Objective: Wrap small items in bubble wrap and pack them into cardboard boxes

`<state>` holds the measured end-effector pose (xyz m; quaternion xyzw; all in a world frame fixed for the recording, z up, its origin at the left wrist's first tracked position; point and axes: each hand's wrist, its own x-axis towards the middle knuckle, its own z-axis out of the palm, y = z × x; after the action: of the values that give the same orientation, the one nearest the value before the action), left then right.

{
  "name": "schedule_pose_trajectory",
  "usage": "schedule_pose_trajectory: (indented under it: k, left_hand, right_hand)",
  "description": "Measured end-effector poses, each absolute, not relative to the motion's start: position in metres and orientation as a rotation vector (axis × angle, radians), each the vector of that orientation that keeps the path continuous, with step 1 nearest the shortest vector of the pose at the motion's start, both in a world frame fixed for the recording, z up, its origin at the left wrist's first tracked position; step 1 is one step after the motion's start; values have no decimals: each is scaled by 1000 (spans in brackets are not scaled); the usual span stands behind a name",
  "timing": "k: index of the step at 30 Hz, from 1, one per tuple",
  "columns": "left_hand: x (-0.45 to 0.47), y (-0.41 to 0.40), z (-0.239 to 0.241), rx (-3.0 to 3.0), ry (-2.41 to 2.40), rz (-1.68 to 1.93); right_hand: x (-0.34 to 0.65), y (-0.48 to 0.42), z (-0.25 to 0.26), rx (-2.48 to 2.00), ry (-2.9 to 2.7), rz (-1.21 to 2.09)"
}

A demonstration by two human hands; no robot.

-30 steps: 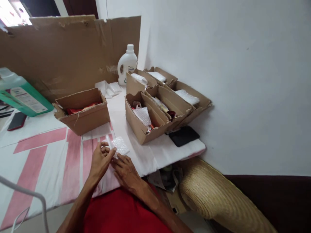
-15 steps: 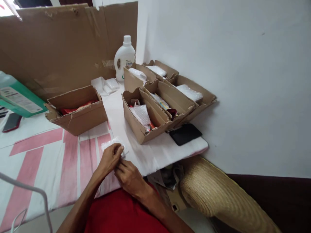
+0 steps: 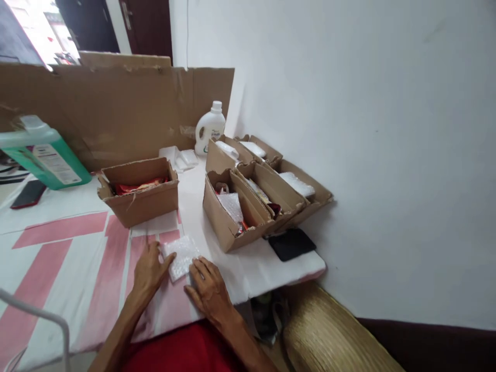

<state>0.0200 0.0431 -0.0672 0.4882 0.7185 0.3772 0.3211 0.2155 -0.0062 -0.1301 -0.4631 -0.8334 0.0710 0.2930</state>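
Note:
A flat, squarish piece of bubble wrap [image 3: 181, 257] lies on the striped cloth in front of me. My left hand [image 3: 149, 268] is at its left side, thumb and fingers apart, with the thumb tip on the near left edge. At its right edge, my right hand [image 3: 209, 287] rests with fingers stretched out and touching the wrap. Neither hand grips anything. Just beyond, a cardboard box [image 3: 143, 204] holds red packets [image 3: 141, 186]. Right of it, another cardboard box [image 3: 220, 227] has a bubble-wrapped piece [image 3: 231, 205] in it.
More cardboard boxes [image 3: 281, 188] with wrapped items stand against the white wall. A black flat pouch [image 3: 292, 244] lies near the table's right edge. Behind are a white jug [image 3: 211, 129], white folded pieces [image 3: 179, 158], a green liquid bottle [image 3: 50, 160] and a phone [image 3: 29, 195].
My hands have moved apart from over the bubble wrap, the left one leftward, so more of the wrap shows. The head view has tilted up.

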Motion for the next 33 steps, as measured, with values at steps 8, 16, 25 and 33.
schedule_pose_trajectory:
  k: [8, 16, 25, 33]
  left_hand:
    - [34, 48, -45, 944, 1379, 1029]
    - [-24, 61, 35, 899, 1180, 1512]
    - [-68, 65, 7, 830, 1536, 1562]
    - [-91, 73, -14, 818, 1691, 1562]
  right_hand:
    - [201, 11, -109, -1138, -2111, -43]
    - [168, 127, 34, -1035, -1961, -229]
    - [72, 272, 70, -879, -2790, -54]
    - [86, 268, 80, -814, -2777, 279]
